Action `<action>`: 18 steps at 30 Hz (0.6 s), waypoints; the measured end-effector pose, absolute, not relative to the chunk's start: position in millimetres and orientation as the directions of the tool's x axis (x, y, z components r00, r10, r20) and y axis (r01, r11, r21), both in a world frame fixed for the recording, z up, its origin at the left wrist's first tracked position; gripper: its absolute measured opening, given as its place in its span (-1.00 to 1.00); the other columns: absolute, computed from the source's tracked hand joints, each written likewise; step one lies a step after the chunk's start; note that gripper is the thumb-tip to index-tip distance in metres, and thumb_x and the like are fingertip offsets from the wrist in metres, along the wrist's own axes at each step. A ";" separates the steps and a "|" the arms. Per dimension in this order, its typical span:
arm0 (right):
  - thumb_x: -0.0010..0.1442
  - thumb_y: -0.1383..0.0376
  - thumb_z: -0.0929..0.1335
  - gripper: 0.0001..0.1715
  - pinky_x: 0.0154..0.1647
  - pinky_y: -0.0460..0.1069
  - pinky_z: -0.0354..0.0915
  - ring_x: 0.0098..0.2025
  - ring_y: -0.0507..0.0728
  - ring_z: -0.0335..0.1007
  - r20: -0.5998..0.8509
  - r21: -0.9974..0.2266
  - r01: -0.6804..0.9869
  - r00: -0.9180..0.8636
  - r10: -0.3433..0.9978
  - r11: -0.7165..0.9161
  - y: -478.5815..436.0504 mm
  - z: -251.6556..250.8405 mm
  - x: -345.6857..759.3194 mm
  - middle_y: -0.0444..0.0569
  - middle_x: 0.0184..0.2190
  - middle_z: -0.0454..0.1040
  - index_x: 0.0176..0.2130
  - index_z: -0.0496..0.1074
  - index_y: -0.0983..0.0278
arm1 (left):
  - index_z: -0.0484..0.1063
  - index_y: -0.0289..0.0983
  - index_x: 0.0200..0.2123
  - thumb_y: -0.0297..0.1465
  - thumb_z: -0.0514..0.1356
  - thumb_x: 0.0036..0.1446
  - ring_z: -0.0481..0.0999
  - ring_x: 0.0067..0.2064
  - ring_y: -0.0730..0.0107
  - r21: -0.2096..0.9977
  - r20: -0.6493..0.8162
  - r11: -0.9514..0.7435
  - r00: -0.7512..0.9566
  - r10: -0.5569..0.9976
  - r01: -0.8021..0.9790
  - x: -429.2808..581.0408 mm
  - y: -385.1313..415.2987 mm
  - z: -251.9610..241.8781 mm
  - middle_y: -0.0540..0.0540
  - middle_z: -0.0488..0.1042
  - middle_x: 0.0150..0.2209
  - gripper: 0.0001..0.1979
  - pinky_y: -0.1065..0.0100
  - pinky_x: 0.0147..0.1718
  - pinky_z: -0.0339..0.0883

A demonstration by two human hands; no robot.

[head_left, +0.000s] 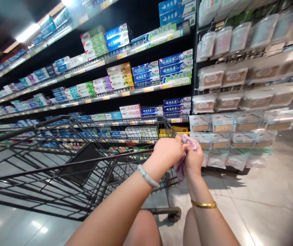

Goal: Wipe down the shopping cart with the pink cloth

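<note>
Both of my hands meet in front of me beside the front end of a black wire shopping cart (126, 155). My left hand (169, 149), with a pale bangle at its wrist, is closed on a crumpled light purple cloth (179, 171). Against it, my right hand (194, 159), above a gold bangle, grips the same cloth, part of which sticks up between the fingers. Some fingertips are covered by the cloth and the other hand. Whether the cloth touches the cart cannot be made out.
Shelves of toothpaste boxes (146, 73) run along the left and middle. Packaged goods (235, 73) hang on hooks at the right. Below, a cart wheel (174, 215) rests on the shiny tiled floor (238, 212), close to my knees.
</note>
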State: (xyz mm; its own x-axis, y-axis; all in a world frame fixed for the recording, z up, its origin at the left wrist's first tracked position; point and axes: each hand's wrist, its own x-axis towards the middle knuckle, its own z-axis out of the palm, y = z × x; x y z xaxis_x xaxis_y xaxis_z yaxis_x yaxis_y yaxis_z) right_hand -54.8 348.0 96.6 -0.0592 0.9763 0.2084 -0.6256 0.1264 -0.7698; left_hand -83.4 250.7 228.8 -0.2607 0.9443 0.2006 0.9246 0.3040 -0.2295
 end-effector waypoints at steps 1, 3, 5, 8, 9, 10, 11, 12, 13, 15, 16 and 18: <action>0.12 0.07 0.44 -0.52 0.03 0.07 0.41 -0.06 0.16 0.54 0.228 -0.759 -0.627 0.002 0.974 0.179 348.8 98.2 -54.6 0.05 -0.01 0.61 -0.02 0.53 0.25 | 0.05 -0.43 0.41 -0.06 -0.10 0.42 0.66 -0.16 0.03 -0.235 0.186 0.276 -0.236 0.954 0.932 -83.7 250.8 230.8 -0.33 0.63 -0.13 -0.30 0.19 -0.29 0.45; 0.12 0.04 0.45 -0.50 0.02 0.07 0.41 -0.07 0.16 0.54 0.238 -0.774 -0.602 0.012 0.971 0.197 352.7 98.1 -55.6 0.05 -0.04 0.61 -0.02 0.54 0.25 | 0.02 -0.44 0.43 -0.11 -0.11 0.43 0.66 -0.12 0.04 -0.247 0.156 0.236 -0.202 0.967 0.940 -84.3 248.5 236.1 -0.35 0.61 -0.05 -0.32 0.20 -0.26 0.46; 0.04 0.03 0.49 -0.47 -0.04 0.08 0.43 -0.16 0.16 0.55 0.198 -0.811 -0.576 -0.099 0.975 0.106 358.4 94.5 -57.8 0.04 -0.14 0.63 -0.07 0.55 0.29 | 0.10 -0.42 0.40 -0.15 -0.10 0.43 0.66 -0.12 0.03 -0.257 0.145 0.257 -0.226 0.963 0.932 -84.7 243.4 241.2 -0.35 0.62 -0.08 -0.37 0.19 -0.25 0.46; 0.00 0.04 0.50 -0.48 -0.02 0.11 0.43 -0.19 0.17 0.55 0.163 -0.819 -0.572 -0.146 0.976 0.051 362.5 92.6 -58.7 0.05 -0.19 0.64 -0.12 0.56 0.31 | 0.44 -0.34 0.15 -0.11 -0.11 0.42 0.65 -0.16 -0.01 -0.258 0.153 0.317 -0.285 0.946 0.913 -86.8 235.0 244.5 -0.31 0.63 -0.21 -0.45 0.13 -0.24 0.47; 0.04 0.04 0.49 -0.49 0.02 0.12 0.42 -0.14 0.17 0.55 0.183 -0.806 -0.585 -0.093 0.979 0.095 361.7 94.2 -57.7 0.06 -0.14 0.64 -0.09 0.56 0.30 | 0.51 -0.31 0.04 -0.09 -0.13 0.42 0.66 -0.17 -0.01 -0.250 0.155 0.325 -0.293 0.943 0.912 -88.0 233.2 244.0 -0.28 0.63 -0.24 -0.45 0.12 -0.24 0.47; 0.08 0.04 0.46 -0.50 0.08 0.12 0.40 -0.07 0.18 0.55 0.217 -0.790 -0.592 -0.025 0.976 0.160 360.2 96.5 -56.3 0.07 -0.07 0.62 -0.06 0.56 0.29 | 0.53 -0.28 -0.04 -0.06 -0.16 0.42 0.66 -0.18 0.00 -0.239 0.157 0.329 -0.298 0.942 0.914 -89.3 232.1 242.9 -0.26 0.63 -0.25 -0.43 0.12 -0.25 0.48; 0.13 0.04 0.44 -0.51 0.12 0.12 0.37 -0.01 0.18 0.54 0.253 -0.775 -0.591 0.036 0.967 0.225 358.3 98.7 -54.8 0.07 -0.01 0.61 -0.03 0.55 0.27 | 0.54 -0.26 -0.09 -0.05 -0.18 0.42 0.66 -0.19 0.01 -0.226 0.160 0.332 -0.301 0.940 0.916 -90.6 231.7 241.4 -0.23 0.63 -0.26 -0.41 0.12 -0.25 0.49; 0.15 0.04 0.43 -0.51 0.16 0.12 0.36 0.03 0.18 0.52 0.285 -0.767 -0.580 0.072 0.956 0.273 356.7 100.2 -53.5 0.07 0.02 0.59 -0.01 0.54 0.26 | 0.55 -0.25 -0.12 -0.04 -0.19 0.42 0.66 -0.19 0.02 -0.213 0.163 0.335 -0.304 0.938 0.918 -91.6 231.9 239.9 -0.21 0.64 -0.26 -0.40 0.13 -0.26 0.49; 0.16 0.04 0.43 -0.51 0.17 0.12 0.35 0.04 0.19 0.52 0.306 -0.773 -0.563 0.075 0.949 0.293 355.5 100.5 -52.6 0.08 0.03 0.59 -0.01 0.54 0.26 | 0.55 -0.24 -0.13 -0.04 -0.19 0.42 0.66 -0.20 0.03 -0.203 0.166 0.336 -0.306 0.938 0.920 -92.4 232.4 238.5 -0.21 0.64 -0.27 -0.40 0.14 -0.26 0.49; 0.13 0.03 0.44 -0.51 0.14 0.13 0.37 0.01 0.20 0.53 0.299 -0.813 -0.522 0.008 0.954 0.259 354.8 97.5 -52.3 0.09 -0.02 0.61 -0.04 0.55 0.28 | 0.55 -0.26 -0.16 -0.05 -0.19 0.42 0.66 -0.20 0.05 -0.192 0.172 0.338 -0.308 0.936 0.921 -92.7 233.8 236.7 -0.22 0.64 -0.28 -0.40 0.16 -0.26 0.49; 0.11 0.03 0.45 -0.50 0.12 0.14 0.38 -0.02 0.21 0.54 0.273 -0.832 -0.509 -0.031 0.961 0.220 354.9 95.2 -52.6 0.09 -0.06 0.62 -0.07 0.56 0.29 | 0.56 -0.27 -0.17 -0.05 -0.18 0.42 0.66 -0.19 0.06 -0.190 0.176 0.337 -0.306 0.936 0.922 -92.4 234.2 236.3 -0.23 0.64 -0.28 -0.40 0.17 -0.26 0.49; 0.09 0.03 0.45 -0.49 0.08 0.14 0.40 -0.04 0.21 0.54 0.228 -0.842 -0.513 -0.061 0.972 0.165 354.0 92.5 -52.9 0.11 -0.07 0.62 -0.07 0.55 0.31 | 0.56 -0.29 -0.18 -0.06 -0.16 0.43 0.66 -0.20 0.07 -0.189 0.187 0.334 -0.300 0.935 0.923 -91.4 234.3 236.0 -0.25 0.64 -0.28 -0.41 0.19 -0.25 0.49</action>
